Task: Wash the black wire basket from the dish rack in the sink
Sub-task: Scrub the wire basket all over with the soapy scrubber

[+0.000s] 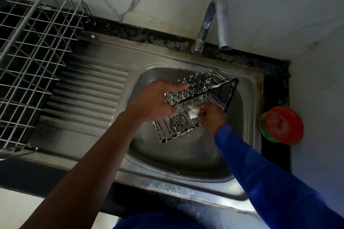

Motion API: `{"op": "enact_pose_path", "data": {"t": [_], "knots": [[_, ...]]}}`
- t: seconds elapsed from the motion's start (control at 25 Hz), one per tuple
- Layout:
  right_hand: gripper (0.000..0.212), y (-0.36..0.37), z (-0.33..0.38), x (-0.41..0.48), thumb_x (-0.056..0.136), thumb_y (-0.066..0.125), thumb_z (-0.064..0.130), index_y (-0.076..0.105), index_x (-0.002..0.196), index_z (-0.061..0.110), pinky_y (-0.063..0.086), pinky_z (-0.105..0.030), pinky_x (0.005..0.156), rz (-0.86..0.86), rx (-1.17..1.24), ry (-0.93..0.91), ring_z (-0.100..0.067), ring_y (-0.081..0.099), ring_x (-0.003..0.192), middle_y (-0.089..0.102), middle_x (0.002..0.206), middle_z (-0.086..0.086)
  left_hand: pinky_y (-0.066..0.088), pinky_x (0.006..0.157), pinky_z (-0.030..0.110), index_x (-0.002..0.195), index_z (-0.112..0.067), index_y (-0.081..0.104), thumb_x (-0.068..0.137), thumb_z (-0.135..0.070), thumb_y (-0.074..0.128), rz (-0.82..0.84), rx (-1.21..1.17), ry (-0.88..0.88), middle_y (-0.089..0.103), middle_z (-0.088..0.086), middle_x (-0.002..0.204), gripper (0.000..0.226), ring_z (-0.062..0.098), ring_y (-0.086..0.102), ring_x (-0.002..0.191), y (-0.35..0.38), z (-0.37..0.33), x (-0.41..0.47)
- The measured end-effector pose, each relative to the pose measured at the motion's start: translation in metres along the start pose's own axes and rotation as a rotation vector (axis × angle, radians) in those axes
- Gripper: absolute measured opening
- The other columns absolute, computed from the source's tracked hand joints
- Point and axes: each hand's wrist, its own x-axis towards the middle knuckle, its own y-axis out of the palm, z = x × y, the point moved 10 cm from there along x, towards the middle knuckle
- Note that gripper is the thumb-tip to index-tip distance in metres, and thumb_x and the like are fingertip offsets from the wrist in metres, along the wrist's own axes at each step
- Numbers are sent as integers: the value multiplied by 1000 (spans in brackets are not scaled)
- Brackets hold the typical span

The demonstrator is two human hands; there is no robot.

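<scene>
**Soapy wire basket held over the sink basin**

The black wire basket [202, 91] is a long, box-shaped grid of thin wires streaked with white suds. It is tilted and held in the air inside the steel sink [247, 87], just above the round perforated drain [177, 122].

The left hand [158, 102], on a bare arm, grips the basket's near left end. Its fingers [183, 86] are partly spread, with the index finger lying straight along the top wires. The right hand [212, 117], in a blue sleeve, has its fingers curled tight, pinching a white foamy wad [193, 112] against the basket's lower side; what the wad is made of cannot be told.

A curved chrome tap [212, 24] arches over the basin from the dark speckled counter [275, 83]. To the left, a silvery wire dish rack [33, 52] stands over the ribbed drainer. To the right of the sink, a round tub [281, 125] with a green wall and red top sits on the counter.
</scene>
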Motion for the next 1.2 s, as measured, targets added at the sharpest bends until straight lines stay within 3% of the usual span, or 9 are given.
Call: {"op": "enact_pose_path", "data": {"t": [0.08,0.2,0.32,0.48,0.68,0.84,0.96,1.08,1.2], "knots": [[22,-5,11,4,91,56,2,70,110,2,38,-7,69,-52,-192,-86,-17,59,90,63,111,-13,42,89,13,140,-50,50,70,-12,82,-18,-25,23,56,-5,125,85,8,58,103,-1,-3,0],[31,10,17,-8,94,44,22,67,111,8,48,-28,87,-11,-543,-169,-26,58,102,58,114,-12,40,87,15,140,-47,51,71,-9,81,-23,-56,25,57,-2,126,85,8,57,101,-3,-5,-1],[30,23,19,-6,97,42,24,62,111,8,46,-31,90,22,-709,-184,-23,56,108,59,114,-10,41,82,13,140,-46,52,72,-8,81,-10,-78,33,57,-2,128,83,5,58,96,1,-13,-3],[21,28,14,18,92,48,3,65,105,3,47,-27,79,93,-620,-60,-27,64,99,66,109,-14,42,91,21,144,-42,50,75,-16,81,13,0,63,49,-8,117,80,8,52,108,7,-22,-5],[19,32,4,-12,93,47,3,66,97,5,45,-24,66,194,-628,-91,-23,64,81,68,96,-12,38,98,22,144,-45,49,74,-7,80,5,7,-9,53,4,141,85,13,52,123,0,2,-7],[21,33,18,0,91,50,0,66,102,6,52,-29,75,98,-652,-127,-25,66,90,68,99,-12,44,101,29,143,-47,50,73,-8,80,25,-24,31,55,3,135,85,16,53,122,8,-12,-4],[18,22,0,8,89,54,5,71,96,5,50,-26,75,162,-484,-92,-23,66,89,69,93,-8,39,99,24,143,-47,49,75,-8,79,31,19,30,51,-6,124,84,10,51,116,5,-6,-4],[23,-17,-12,0,91,56,1,72,106,7,47,-24,87,30,-329,-68,-17,65,99,71,106,-5,45,98,28,141,-48,51,73,-10,78,-2,5,-6,56,1,122,83,17,57,109,-5,9,-4],[23,-3,-2,1,88,58,-1,74,102,7,49,-29,90,30,-466,-198,-26,66,96,71,105,-13,48,97,32,138,-49,53,70,-14,77,-11,-37,35,59,3,119,81,14,56,105,-6,-3,1]]}}
